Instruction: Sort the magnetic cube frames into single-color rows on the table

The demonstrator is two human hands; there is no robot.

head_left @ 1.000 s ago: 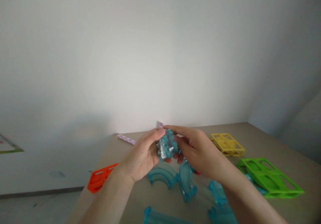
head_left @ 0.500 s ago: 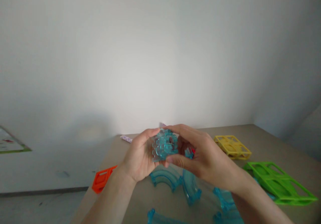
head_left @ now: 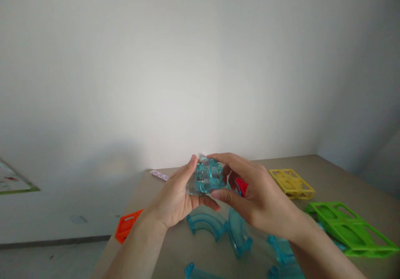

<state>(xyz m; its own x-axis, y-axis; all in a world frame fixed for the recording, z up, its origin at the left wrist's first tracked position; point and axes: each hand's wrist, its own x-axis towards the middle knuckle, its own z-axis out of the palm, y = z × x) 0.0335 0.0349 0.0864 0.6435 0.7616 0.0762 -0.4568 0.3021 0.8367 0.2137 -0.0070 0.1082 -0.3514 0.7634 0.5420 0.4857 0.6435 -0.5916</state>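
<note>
A clear blue plastic block piece (head_left: 208, 176) is held up above the table between both hands. My left hand (head_left: 179, 195) grips its left side, thumb on top and fingers underneath. From the right, my right hand (head_left: 250, 187) pinches it between thumb and index finger. Below the hands lie curved clear blue track pieces (head_left: 208, 222), with another curved blue piece (head_left: 239, 233) beside them. A red piece (head_left: 241, 185) shows partly behind my right hand.
A yellow frame piece (head_left: 290, 183) and a green frame piece (head_left: 350, 229) lie on the right of the table (head_left: 175, 250). An orange piece (head_left: 126, 225) is at the left edge. A purple patterned strip (head_left: 159, 175) lies near the wall.
The block piece has turned in my hands, so its toothed edge no longer faces me. My left thumb has lifted and my left fingers have shifted beneath it.
</note>
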